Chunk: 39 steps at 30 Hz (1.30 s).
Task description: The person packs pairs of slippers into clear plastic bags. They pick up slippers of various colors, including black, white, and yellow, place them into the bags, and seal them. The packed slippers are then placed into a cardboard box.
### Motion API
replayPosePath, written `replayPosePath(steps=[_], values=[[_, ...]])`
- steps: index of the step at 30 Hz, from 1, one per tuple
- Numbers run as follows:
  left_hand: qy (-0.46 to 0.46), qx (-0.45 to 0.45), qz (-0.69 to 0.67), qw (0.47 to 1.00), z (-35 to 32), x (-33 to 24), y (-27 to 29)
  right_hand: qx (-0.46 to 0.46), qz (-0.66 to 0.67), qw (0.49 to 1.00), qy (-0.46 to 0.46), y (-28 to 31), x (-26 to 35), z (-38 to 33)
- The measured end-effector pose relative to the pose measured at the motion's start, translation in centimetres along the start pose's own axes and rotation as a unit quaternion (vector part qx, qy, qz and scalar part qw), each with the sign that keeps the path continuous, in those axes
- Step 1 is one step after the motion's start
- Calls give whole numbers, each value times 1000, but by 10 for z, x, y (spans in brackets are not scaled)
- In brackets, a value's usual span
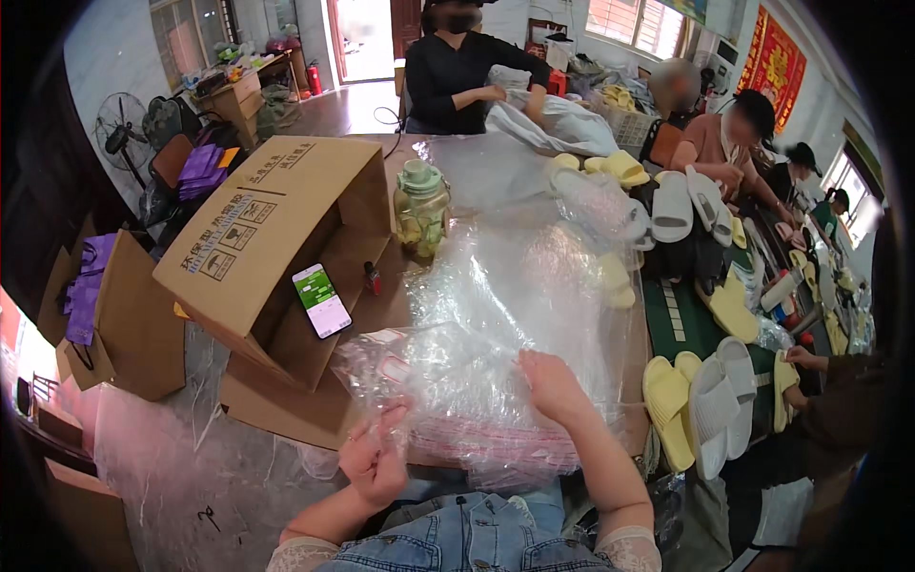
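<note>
Clear bag [419, 372] pinched in both hands [376, 467] [555, 386], box [286, 214] & phone [322, 301] to L, slippers [664, 408] R

Thin, glossy, crinkled plastic in the clear bags [467, 372] between the fingers [530, 362]; matt cardboard in the box [262, 214] left of them; shiny, transparent jar [421, 212] beyond; matt, ribbed slippers [711, 416] to their right.
</note>
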<state>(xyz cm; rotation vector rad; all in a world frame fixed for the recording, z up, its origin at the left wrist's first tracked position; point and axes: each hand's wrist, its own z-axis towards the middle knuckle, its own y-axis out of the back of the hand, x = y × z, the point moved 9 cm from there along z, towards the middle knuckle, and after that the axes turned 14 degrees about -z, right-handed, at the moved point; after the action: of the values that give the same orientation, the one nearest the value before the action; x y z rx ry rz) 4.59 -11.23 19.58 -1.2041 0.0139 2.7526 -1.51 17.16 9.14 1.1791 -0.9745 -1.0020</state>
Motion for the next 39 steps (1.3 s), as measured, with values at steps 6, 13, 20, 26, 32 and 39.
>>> replayPosePath(steps=[6,13,20,26,32,39], values=[[-116,-83,100,985,31,-48,11,-56,30,997,-43,-16,12,-29],[-250,157,74,953,99,-53,-108,-12,-47,999,19,-23,67,-35],[-102,521,180,828,2,93,-213,-75,41,996,10,-48,82,-44],[60,557,151,815,-44,132,-202,-8,91,996,15,-35,99,-77],[137,557,312,758,-40,155,-192,-234,124,964,-14,53,57,-133],[173,554,255,774,-41,156,-188,-358,-188,709,-577,128,-160,-352]])
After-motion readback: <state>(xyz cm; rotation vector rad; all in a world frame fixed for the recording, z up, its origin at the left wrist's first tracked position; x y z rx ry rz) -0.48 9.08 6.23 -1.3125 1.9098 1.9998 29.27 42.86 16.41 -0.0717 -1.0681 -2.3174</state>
